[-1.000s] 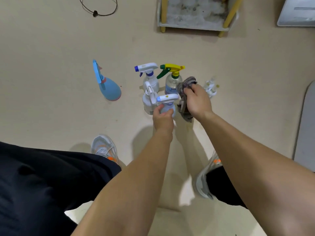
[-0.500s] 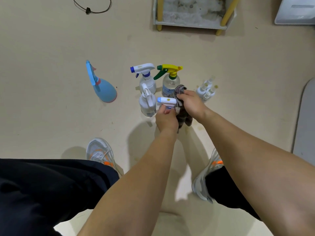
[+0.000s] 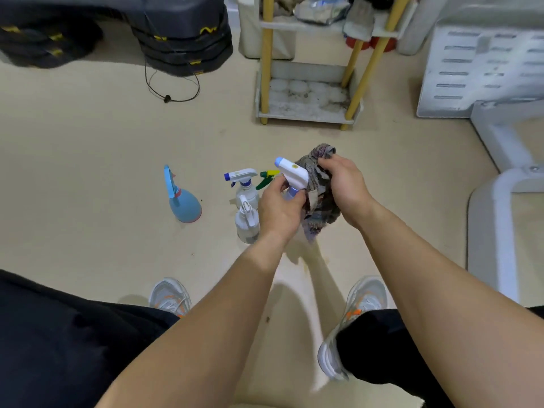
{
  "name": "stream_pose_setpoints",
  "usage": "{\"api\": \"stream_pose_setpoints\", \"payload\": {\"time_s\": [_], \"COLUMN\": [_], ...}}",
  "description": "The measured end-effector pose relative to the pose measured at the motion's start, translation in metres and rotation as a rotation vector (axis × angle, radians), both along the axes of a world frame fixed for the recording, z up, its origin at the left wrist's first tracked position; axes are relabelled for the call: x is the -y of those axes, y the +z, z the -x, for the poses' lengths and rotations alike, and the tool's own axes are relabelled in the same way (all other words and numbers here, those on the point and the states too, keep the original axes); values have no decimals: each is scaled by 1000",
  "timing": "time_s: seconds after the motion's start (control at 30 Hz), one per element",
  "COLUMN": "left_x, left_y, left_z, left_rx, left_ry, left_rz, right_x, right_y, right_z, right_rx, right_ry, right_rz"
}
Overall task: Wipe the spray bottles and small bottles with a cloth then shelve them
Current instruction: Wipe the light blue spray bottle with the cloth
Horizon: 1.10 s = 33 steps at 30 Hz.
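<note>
No readable text. Yellow marks on black stacked cases, 11 o'clock, illegible. White sprayer head: plain yellow dot.

L forearm and R forearm, both bare, reach fwd from the bottom edge and converge twd the middle. L hand shows its back to the camera, thumb and fingers curled round the neck of a white spray bottle just under its trigger head; R hand sits just beside it, wrist bent slightly inward, fingers clutching a bunched grey cloth against the bottle's side; hands near, w/ the cloth between them.
</note>
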<state>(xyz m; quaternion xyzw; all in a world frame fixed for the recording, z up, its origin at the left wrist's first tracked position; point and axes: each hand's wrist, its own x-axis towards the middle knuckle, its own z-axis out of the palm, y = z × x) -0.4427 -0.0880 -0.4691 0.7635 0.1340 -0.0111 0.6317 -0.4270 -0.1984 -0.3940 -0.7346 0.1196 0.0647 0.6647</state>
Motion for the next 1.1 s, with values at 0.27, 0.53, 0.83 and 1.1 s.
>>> {"api": "stream_pose_setpoints", "payload": {"time_s": [0.27,0.53,0.83,1.1], "left_x": [-30,-57,-70,-69], "left_y": [102,143,160,162], "left_z": [-33,-49,-59,-69], "left_rx": [184,240,264,293], "left_ry": [-184,-344,-390,-284], "left_rz": [-157,-267,-133,29], "right_x": [-15,-18,-38,-47], "right_y": [72,112,129,108], "right_z": [-1,-27,-38,-33], "right_rx": [527,591,661,722], "right_ry": [451,559,459,334], "right_rz": [769,878,793,544]}}
